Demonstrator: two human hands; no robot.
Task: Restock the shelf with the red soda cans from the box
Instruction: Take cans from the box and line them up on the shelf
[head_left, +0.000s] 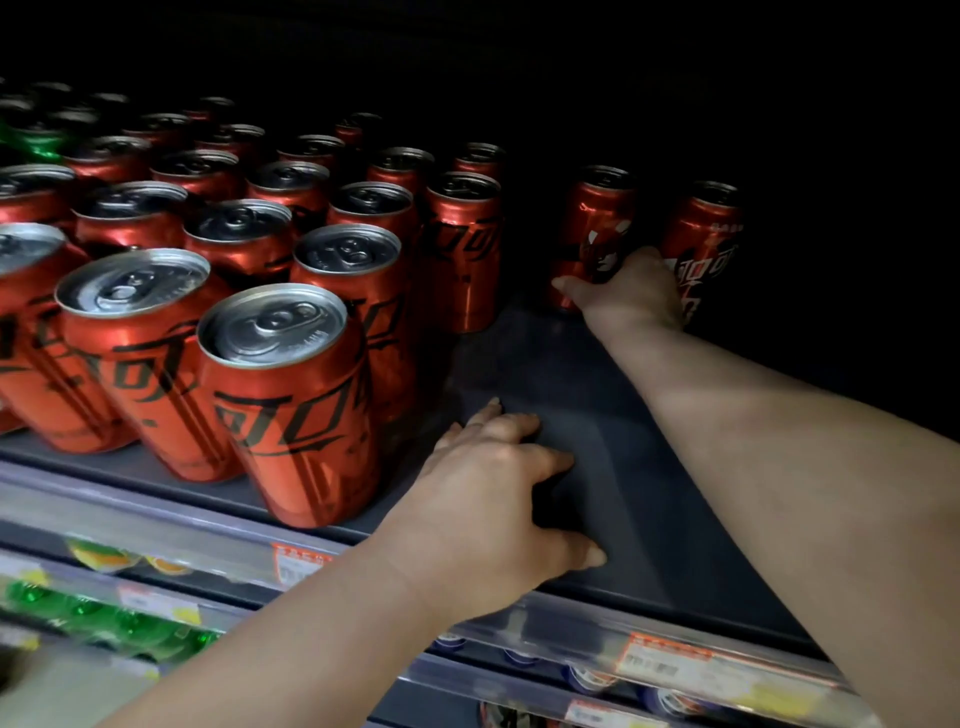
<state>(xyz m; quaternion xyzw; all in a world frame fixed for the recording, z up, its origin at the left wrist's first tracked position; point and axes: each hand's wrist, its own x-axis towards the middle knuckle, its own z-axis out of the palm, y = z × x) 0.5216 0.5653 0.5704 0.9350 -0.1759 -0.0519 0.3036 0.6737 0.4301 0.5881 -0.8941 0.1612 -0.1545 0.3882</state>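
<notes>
The right hand (628, 291) reaches to the dim back of the shelf (597, 415), its grip wrapped round the lower part of a red soda can (597, 223) — thumb on the can's left side, fingers hidden behind it. A second can (704, 234) stands upright just beside it on the right. The left hand (498, 483) rests on the bare shelf near the front edge — grip released, fingers spread, holding nothing. To the left, rows of red cans (291, 364) stand packed close.

Dark recess (675, 78) behind; price tags (667, 662) (orange-topped) line the front rail (540, 631).
</notes>
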